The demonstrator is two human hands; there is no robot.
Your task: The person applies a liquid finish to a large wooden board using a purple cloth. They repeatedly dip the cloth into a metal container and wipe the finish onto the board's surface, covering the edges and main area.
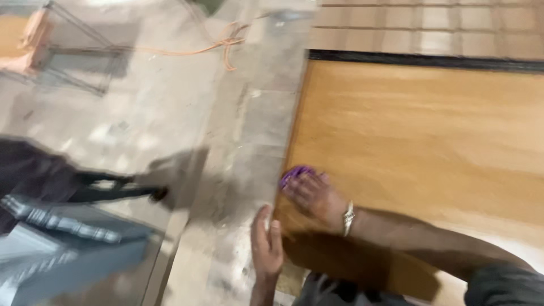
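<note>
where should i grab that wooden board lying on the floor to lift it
Probably the board's long left edge, coming in from the bare concrete floor side. The board lies flat, so only the edges give the fingers purchase. The left hand is already at the near corner of that edge. The right hand rests flat on top, over a small purple thing.

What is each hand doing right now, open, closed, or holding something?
Left hand: open, fingers at the wooden board edge.
Right hand: on the board, fingers over a purple object; grip unclear.
</note>
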